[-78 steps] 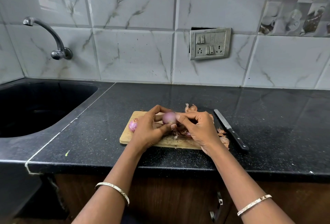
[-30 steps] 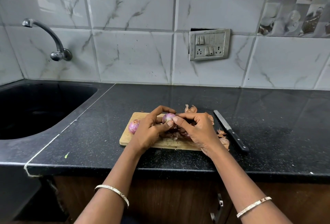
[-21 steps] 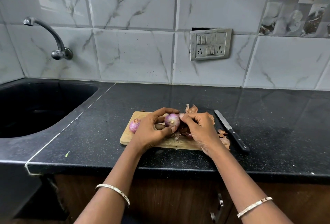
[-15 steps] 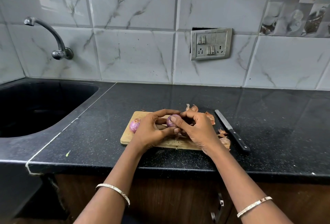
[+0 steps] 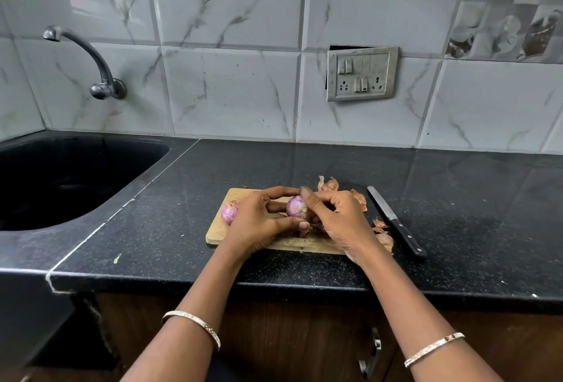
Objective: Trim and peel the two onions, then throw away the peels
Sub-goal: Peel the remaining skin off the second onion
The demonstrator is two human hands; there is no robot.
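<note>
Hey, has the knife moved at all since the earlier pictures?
No. The knife keeps the same spot and angle, lying just right of the board.

onion [image 5: 295, 206] more exposed, right hand [image 5: 338, 217] shifted to its top

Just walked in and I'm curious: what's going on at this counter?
A person is peeling a purple onion over a wooden cutting board. The left hand holds it while the right hand picks at its skin. A second onion lies on the board, loose peels lie around, and a knife rests on the counter beside it.
</note>
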